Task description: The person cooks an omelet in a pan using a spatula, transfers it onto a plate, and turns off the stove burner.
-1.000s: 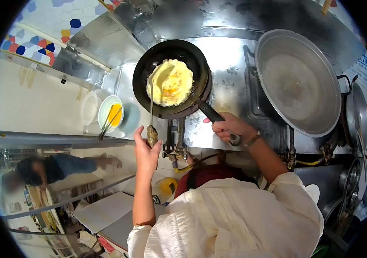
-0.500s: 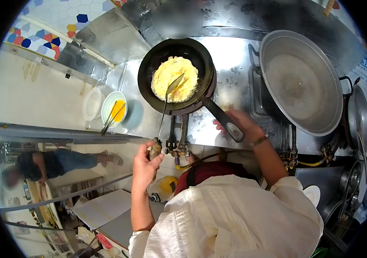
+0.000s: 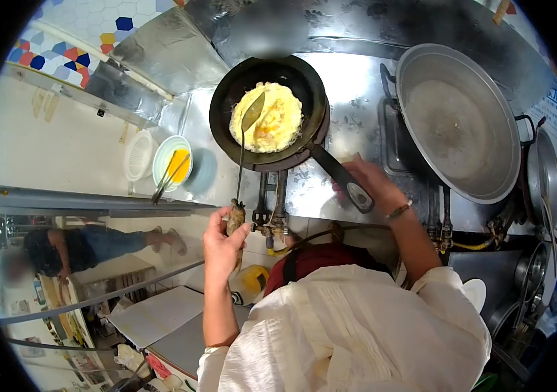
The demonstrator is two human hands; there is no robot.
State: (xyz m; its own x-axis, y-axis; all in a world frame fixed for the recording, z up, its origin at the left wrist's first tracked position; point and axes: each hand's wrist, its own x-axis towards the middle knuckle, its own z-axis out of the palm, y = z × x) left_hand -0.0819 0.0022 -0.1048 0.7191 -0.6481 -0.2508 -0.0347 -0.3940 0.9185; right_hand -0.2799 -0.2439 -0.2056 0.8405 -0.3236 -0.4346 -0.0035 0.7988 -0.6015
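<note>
- A metal turner (image 3: 252, 112) is gripped by the left hand (image 3: 221, 240), below the pan at the centre left of the frame. The hand is closed around the wrapped lower end of the tool, so the long shaft appears to keep the fingers away from the heat.
- The turner's broad head is laid over the upper left part of a round yellow egg sheet (image 3: 282, 124), where its surface can be reached from above the rim.
- The egg sheet is spread inside a black pan (image 3: 310, 91), in the upper middle of the frame; by its flat, rounded shape, it seems to be supported evenly by the pan's base.
- The pan handle (image 3: 340, 175) is pointed down and to the right, which probably lets it be reached easily from the person's side.
- The right hand (image 3: 373, 181) is held beside the handle, partly hidden by it. The fingers are loosely extended rather than wrapped around it; whether it is touched cannot be told.
- Yellow liquid (image 3: 179, 162) is contained in a pale bowl (image 3: 163, 151), left of the pan. Thin utensils (image 3: 161, 185) are rested across the bowl's lower rim, apparently so that their ends can be picked up cleanly.
- A large pot (image 3: 415, 91) is set well apart at the upper right, leaving room for the handle.
</note>
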